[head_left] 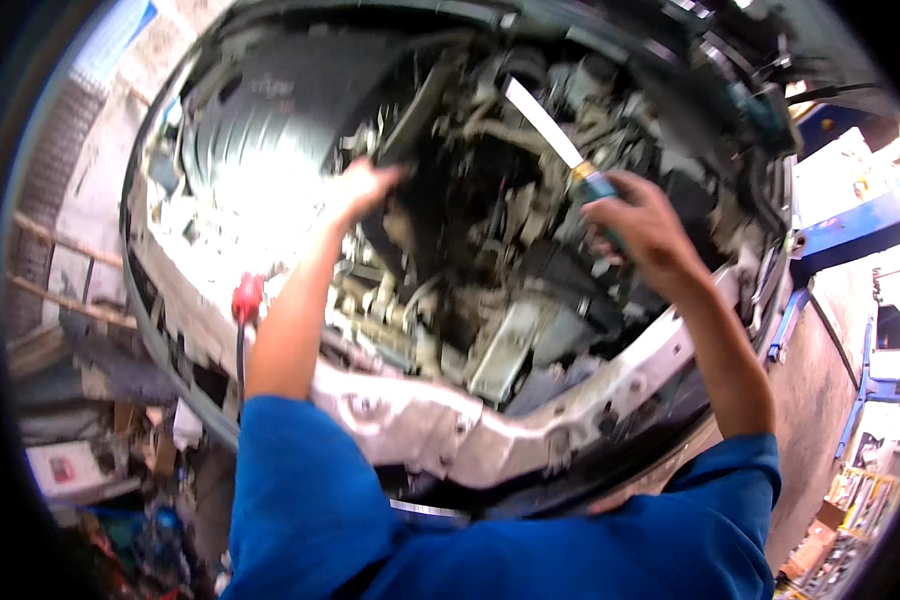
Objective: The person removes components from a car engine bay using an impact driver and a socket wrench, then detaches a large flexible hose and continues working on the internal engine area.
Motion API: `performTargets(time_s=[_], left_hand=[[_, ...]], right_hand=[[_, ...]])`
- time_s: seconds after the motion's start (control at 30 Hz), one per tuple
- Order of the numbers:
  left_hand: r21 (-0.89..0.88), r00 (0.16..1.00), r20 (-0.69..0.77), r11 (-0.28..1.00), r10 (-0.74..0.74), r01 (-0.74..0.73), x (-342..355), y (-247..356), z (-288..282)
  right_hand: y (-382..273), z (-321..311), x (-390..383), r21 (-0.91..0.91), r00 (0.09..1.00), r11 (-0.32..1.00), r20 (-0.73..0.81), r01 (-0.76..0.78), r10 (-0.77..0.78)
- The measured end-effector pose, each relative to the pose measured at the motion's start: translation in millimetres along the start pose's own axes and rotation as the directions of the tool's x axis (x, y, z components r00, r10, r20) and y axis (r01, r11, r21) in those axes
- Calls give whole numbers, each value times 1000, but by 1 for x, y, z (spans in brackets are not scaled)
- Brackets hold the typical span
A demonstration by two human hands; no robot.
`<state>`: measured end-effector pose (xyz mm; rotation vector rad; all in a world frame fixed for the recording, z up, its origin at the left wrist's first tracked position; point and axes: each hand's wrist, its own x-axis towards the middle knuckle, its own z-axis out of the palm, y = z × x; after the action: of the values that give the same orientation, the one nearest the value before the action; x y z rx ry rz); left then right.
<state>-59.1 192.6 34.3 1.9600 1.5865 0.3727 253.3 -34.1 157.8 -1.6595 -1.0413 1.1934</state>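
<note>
My right hand (630,220) grips the teal handle (595,185) of a long, glowing white bar (542,125), apparently a work light, tilted up and leftward over the engine bay. My left hand (360,190) reaches into the bay beside a dark part (400,220) right of the black engine cover (270,100); it is blurred, and whether it holds that part is unclear. A red clamp or connector (247,297) on a black cable sits at the front left, near my left forearm. Hoses, brackets and metal housings fill the bay's middle; glare washes out the cover's lower part.
The car's pale front crossmember (440,430) curves between my body and the bay. A blue metal lift arm (850,225) stands at the right, with a shelf of small items below it. Cardboard, rags and clutter (120,470) lie at the lower left.
</note>
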Motion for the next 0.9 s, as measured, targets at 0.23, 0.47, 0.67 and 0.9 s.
performTargets(time_s=[0.23,0.47,0.67,0.9], left_hand=[[340,898,-409,940,162,-15,-20,11,10],[422,922,-350,907,165,-2,-11,13,4],[488,921,-366,870,129,72,-9,1,1],[494,927,-355,866,121,76,-10,-4,-4]], right_hand=[[55,54,167,-391,994,920,-102,5,-49],[137,100,261,-433,695,861,-533,266,-483],[124,108,254,-435,828,890,-443,135,-343],[110,101,253,-381,885,920,-391,93,-251]])
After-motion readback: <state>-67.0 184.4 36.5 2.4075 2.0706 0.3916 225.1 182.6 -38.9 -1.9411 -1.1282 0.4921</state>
